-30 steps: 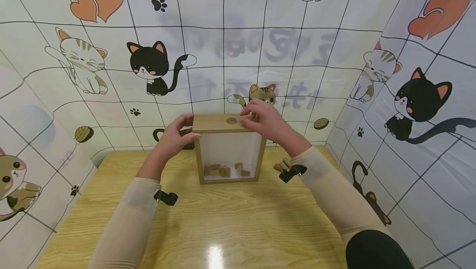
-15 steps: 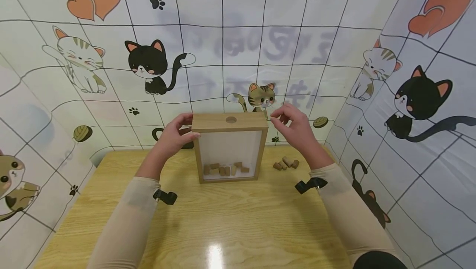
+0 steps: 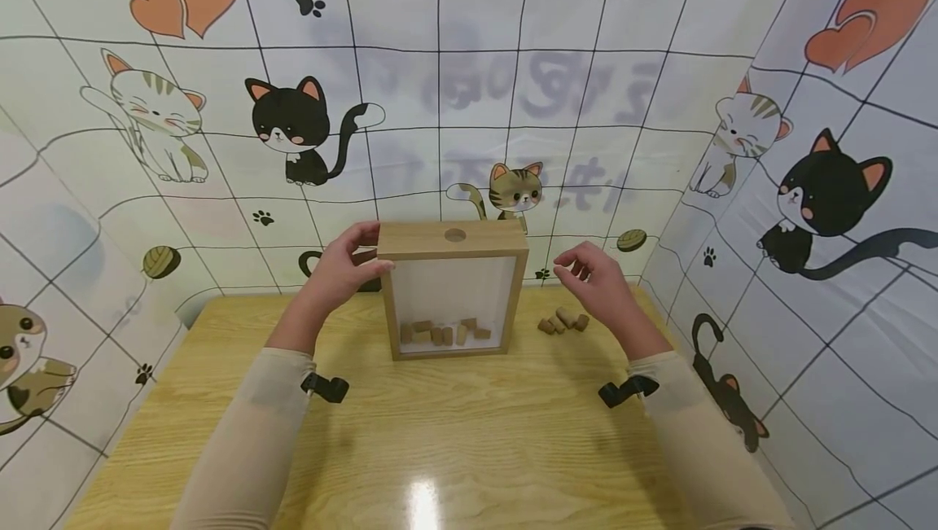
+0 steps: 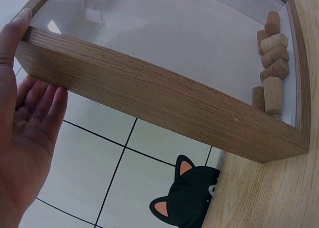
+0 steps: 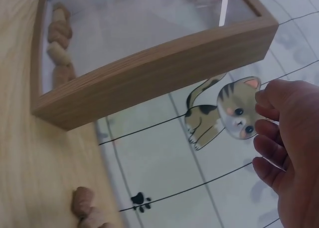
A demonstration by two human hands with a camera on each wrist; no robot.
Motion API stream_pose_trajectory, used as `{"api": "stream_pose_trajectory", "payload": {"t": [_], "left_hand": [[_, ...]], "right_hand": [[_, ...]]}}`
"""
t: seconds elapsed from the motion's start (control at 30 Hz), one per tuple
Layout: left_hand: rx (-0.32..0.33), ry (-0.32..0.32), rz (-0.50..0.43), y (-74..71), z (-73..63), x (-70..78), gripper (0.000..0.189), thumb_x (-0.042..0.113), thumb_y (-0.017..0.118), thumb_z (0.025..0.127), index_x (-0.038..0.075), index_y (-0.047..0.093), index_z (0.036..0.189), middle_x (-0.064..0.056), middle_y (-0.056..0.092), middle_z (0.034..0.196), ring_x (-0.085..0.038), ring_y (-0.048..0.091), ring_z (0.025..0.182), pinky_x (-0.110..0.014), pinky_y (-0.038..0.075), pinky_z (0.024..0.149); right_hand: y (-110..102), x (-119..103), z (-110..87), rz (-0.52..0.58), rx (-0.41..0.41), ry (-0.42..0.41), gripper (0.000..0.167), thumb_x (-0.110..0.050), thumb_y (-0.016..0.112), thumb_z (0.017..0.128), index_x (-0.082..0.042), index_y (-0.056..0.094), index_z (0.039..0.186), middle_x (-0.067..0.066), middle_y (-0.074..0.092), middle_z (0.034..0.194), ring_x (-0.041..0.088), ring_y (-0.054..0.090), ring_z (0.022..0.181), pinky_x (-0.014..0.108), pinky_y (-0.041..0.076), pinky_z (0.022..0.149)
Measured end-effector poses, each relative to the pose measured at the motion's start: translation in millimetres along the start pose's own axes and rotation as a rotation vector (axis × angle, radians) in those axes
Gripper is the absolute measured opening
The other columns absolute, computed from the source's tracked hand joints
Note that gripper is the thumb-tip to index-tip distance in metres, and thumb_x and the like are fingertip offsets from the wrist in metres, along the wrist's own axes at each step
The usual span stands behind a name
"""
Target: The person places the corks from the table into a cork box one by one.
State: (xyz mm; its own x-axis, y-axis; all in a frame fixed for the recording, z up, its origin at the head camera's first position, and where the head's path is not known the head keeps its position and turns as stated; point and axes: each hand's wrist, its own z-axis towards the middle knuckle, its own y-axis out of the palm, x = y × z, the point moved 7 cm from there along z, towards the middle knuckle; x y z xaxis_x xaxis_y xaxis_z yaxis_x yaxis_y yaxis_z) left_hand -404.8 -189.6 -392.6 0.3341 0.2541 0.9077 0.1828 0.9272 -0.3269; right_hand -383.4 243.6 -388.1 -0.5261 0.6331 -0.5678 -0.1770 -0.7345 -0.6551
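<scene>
A wooden shadow box (image 3: 453, 242) with a clear front and a round hole (image 3: 455, 235) in its top stands upright on the table. Several corks (image 3: 443, 336) lie along its bottom. My left hand (image 3: 343, 269) holds the box's upper left corner. In the left wrist view, the thumb is on the front frame and the fingers (image 4: 52, 106) reach the back edge. To the right of the box hovers my right hand (image 3: 595, 282), empty, its fingers loosely curled. Below it, several loose corks (image 3: 563, 321) lie on the table.
The pale wooden table (image 3: 440, 440) ends at a cloth backdrop (image 3: 410, 90) with printed cats just behind the box. The backdrop also closes in both sides.
My right hand has moved from the top of the box to the right and down, towards the loose corks. One more cork shows inside the box. The left hand stays put.
</scene>
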Motion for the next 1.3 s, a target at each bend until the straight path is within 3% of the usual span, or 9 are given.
{"api": "stream_pose_trajectory", "payload": {"t": [0.2, 0.37, 0.53, 0.7, 0.9, 1.3], "left_hand": [[-0.001, 0.009, -0.003, 1.1, -0.4, 2.5, 0.078, 0.018, 0.083, 0.102, 0.006, 0.043, 0.167, -0.021, 0.052, 0.157, -0.043, 0.051, 0.149, -0.055, 0.046, 0.125], [-0.006, 0.006, -0.002, -0.7, -0.5, 2.1, 0.079, 0.019, 0.083, 0.102, 0.006, 0.041, 0.168, -0.021, 0.052, 0.157, -0.044, 0.05, 0.15, -0.055, 0.045, 0.126], [-0.008, 0.011, -0.004, -2.2, -0.1, 3.4, 0.078, 0.017, 0.083, 0.102, 0.005, 0.042, 0.167, -0.022, 0.052, 0.156, -0.043, 0.05, 0.15, -0.055, 0.044, 0.127], [-0.015, 0.005, 0.001, -2.8, -0.7, 4.6, 0.081, 0.015, 0.084, 0.101, 0.007, 0.041, 0.168, -0.02, 0.051, 0.158, -0.043, 0.049, 0.151, -0.054, 0.044, 0.127], [-0.046, -0.01, 0.007, -2.1, -1.7, 6.1, 0.086, 0.017, 0.087, 0.099, 0.008, 0.039, 0.17, -0.019, 0.049, 0.161, -0.044, 0.048, 0.152, -0.054, 0.047, 0.125], [-0.075, -0.018, 0.024, -3.2, -1.3, 6.0, 0.088, 0.018, 0.087, 0.1, 0.008, 0.036, 0.171, -0.019, 0.047, 0.162, -0.044, 0.047, 0.153, -0.054, 0.046, 0.125]], "right_hand": [[24.5, 27.7, -19.0, -0.016, -0.09, 0.042, 0.019, -0.012, 0.076, 0.107, -0.004, 0.075, 0.124, 0.008, 0.066, 0.112, 0.024, 0.062, 0.094, 0.042, 0.056, 0.077], [48.8, 54.4, -35.0, -0.054, -0.154, 0.096, 0.024, -0.013, 0.078, 0.105, -0.006, 0.073, 0.128, 0.01, 0.066, 0.116, 0.029, 0.062, 0.098, 0.041, 0.055, 0.075], [73.7, 70.4, -47.3, -0.112, -0.214, 0.142, 0.033, -0.013, 0.079, 0.103, 0.002, 0.071, 0.132, 0.017, 0.066, 0.119, 0.032, 0.061, 0.097, 0.044, 0.055, 0.079], [93.4, 81.8, -55.7, -0.169, -0.264, 0.139, 0.038, -0.011, 0.08, 0.102, 0.004, 0.07, 0.135, 0.015, 0.065, 0.116, 0.028, 0.06, 0.097, 0.05, 0.058, 0.085], [105.6, 89.0, -62.1, -0.222, -0.287, 0.117, 0.038, -0.009, 0.079, 0.101, 0.002, 0.07, 0.136, 0.011, 0.065, 0.116, 0.033, 0.063, 0.11, 0.058, 0.057, 0.098], [111.4, 91.2, -63.6, -0.307, -0.284, 0.114, 0.03, -0.009, 0.081, 0.1, -0.003, 0.071, 0.128, 0.01, 0.063, 0.11, 0.032, 0.061, 0.102, 0.057, 0.053, 0.091]]}}
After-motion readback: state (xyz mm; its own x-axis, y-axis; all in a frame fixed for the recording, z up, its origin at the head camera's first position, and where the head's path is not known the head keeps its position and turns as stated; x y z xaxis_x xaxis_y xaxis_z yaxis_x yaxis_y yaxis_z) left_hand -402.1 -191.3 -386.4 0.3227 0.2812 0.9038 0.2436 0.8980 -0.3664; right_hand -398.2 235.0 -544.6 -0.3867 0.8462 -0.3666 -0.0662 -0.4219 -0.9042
